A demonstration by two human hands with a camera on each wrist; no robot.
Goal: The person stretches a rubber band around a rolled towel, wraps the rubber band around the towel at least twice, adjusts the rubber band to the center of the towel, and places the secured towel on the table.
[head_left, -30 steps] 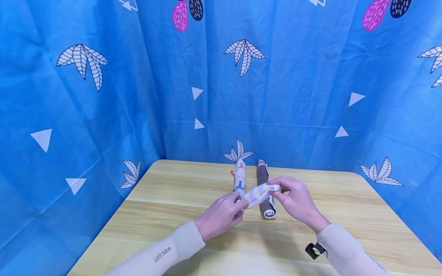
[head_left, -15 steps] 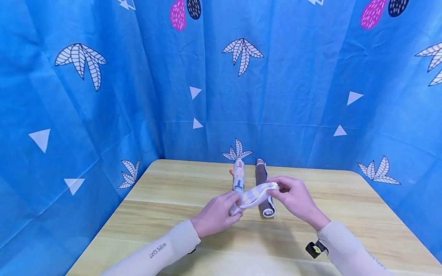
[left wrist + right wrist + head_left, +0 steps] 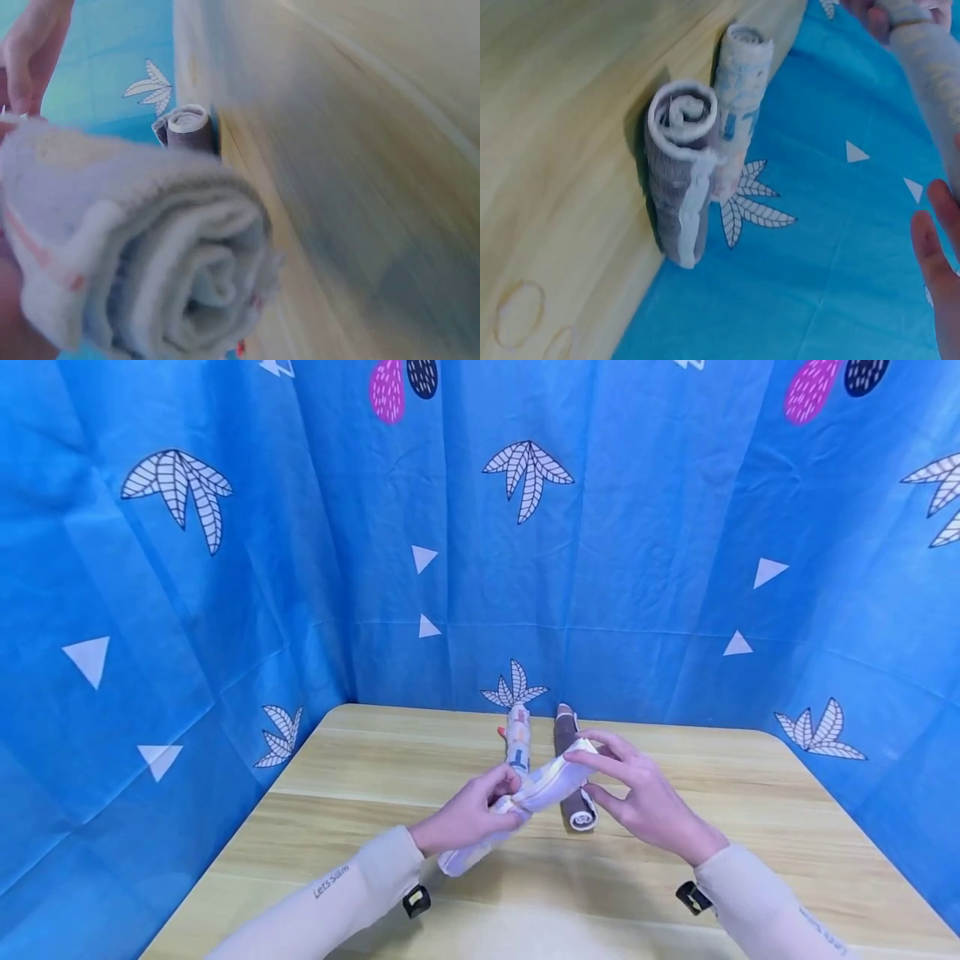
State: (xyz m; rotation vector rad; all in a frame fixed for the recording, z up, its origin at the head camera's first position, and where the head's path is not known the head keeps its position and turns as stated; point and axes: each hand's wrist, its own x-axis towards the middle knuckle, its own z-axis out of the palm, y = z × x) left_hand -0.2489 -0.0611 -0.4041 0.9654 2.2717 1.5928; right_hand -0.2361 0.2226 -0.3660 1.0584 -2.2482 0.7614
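My left hand grips a rolled pastel towel around its middle and holds it tilted above the wooden table. The roll's spiral end fills the left wrist view. My right hand has its fingers straight, with the fingertips at the roll's raised far end. Behind the hands, a brown rolled towel and a patterned rolled towel lie side by side on the table. The right wrist view shows both: the brown roll and the patterned roll.
Blue printed cloth hangs as a backdrop behind and on both sides of the table. The brown roll lies near the table's far edge. Bare wood stretches left and right of the rolls.
The pastel roll has tipped steeper, its near end dropping toward me. My right hand has let go of its pinch and straightened its fingers. My left hand now holds the roll further along.
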